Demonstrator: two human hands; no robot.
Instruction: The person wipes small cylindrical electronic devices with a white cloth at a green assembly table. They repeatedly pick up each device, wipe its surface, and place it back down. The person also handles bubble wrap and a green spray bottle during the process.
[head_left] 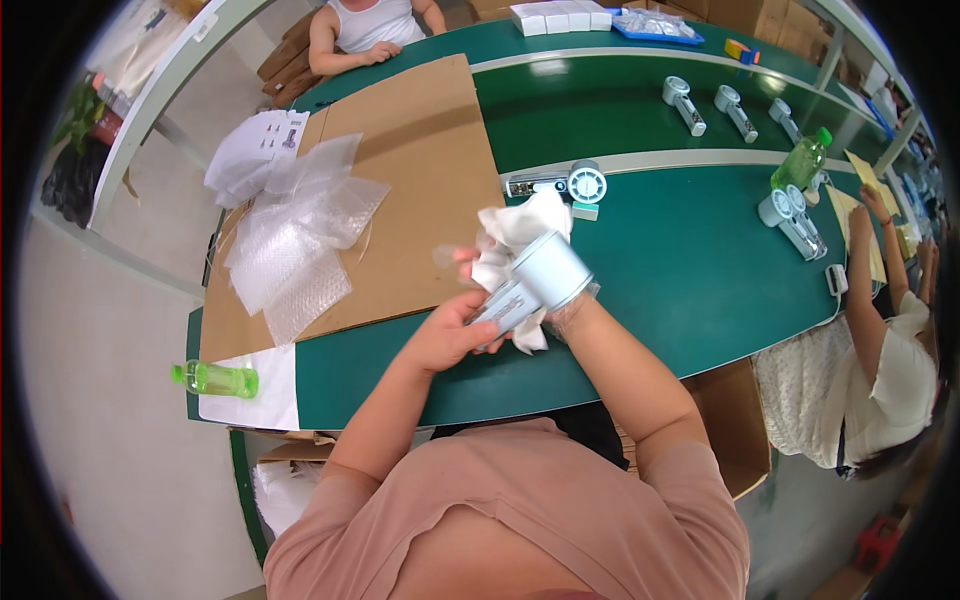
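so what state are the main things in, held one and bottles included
light-blue round-headed device: held, left hand around handle
device beyond the cloth: lying down
white cloth: crumpled
bubble wrap: loosely overlapping
cardboard sheet: flat
left-side green bottle: capped
right-side green bottle: capped

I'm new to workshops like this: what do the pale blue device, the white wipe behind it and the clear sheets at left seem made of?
The pale blue device looks like smooth, satin plastic, judging by its even colour and sheen. The white wipe is matte; its loose folds fit fabric or paper. The clear sheets are probably plastic bubble wrap: see-through and dimpled.
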